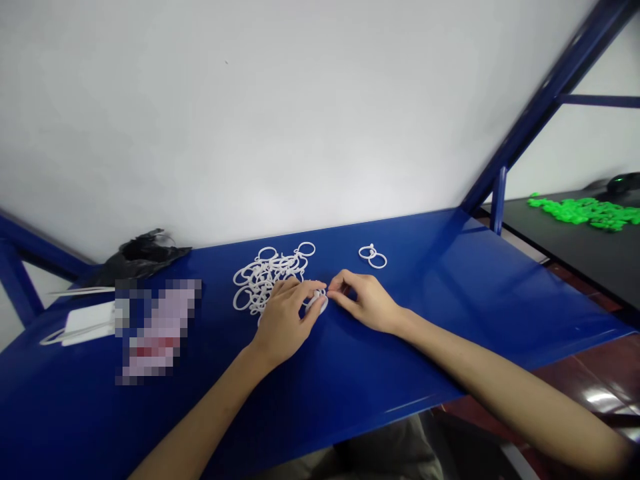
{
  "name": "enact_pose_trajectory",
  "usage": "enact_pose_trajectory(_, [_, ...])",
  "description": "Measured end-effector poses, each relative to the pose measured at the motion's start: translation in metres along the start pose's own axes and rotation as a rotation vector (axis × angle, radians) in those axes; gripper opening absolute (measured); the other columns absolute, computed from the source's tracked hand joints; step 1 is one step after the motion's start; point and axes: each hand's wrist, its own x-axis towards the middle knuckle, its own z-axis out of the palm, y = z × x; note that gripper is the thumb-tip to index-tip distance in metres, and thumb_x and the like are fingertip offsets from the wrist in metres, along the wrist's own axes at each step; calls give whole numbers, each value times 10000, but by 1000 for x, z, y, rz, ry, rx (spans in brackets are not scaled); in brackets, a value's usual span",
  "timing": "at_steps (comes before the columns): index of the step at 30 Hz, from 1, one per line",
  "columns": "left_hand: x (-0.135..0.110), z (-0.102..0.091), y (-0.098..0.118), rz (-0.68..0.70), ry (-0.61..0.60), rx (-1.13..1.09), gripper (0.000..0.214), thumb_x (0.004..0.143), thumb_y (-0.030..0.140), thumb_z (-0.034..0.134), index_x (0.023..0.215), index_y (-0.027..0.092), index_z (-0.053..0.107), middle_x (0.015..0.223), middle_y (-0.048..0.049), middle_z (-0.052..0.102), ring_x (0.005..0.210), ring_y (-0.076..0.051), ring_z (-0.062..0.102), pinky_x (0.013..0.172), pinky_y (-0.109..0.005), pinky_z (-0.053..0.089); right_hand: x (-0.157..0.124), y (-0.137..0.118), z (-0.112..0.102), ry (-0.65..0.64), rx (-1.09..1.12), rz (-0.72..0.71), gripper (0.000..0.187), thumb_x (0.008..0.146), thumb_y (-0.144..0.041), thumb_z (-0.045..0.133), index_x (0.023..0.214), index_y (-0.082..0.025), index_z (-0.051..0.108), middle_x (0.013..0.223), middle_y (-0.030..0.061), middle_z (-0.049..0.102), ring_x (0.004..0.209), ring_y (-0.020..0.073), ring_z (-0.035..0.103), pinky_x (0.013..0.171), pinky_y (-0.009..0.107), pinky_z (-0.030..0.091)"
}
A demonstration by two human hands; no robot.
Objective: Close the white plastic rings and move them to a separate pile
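Note:
My left hand [287,313] is closed on a white plastic ring [320,305], gripped between thumb and fingers in front of the pile. The fingertips of my right hand [365,300] are pinched together at the right side of that same ring, by its small eyelet. Detail at the fingertips is too small to make out fully. A loose pile of white plastic rings with small eyelets [265,273] lies just behind and left of my left hand, which covers part of it. Beyond my right hand, two linked or overlapping white rings [377,261] rest apart from the pile.
A blue table [425,267] stands against a white wall. On its left are a black plastic bag [140,257], a white flat object with a cord [90,321] and a pixelated pink item [160,333]. Bright green pieces [590,212] lie on a black table at right.

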Motion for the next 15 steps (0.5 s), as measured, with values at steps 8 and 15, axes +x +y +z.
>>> enact_pose_trajectory(8, [2,-3,3,-51,12,-138,123,920,274,581,1025,236,632,918,3,699,805,-147,642,785,-324,536,-2,-7,4,-21,155,-20,137,924,-302,605,990,-214,524,887,14,680,775,138,667,716,275,541])
enact_pose_trajectory(15, [3,-6,-1,-124,6,-273,151,923,345,593,1003,239,663,887,5,683,788,-136,648,755,-290,537,0,-10,0,26,184,37,175,924,-367,630,957,-195,632,818,7,677,703,126,615,652,249,502])
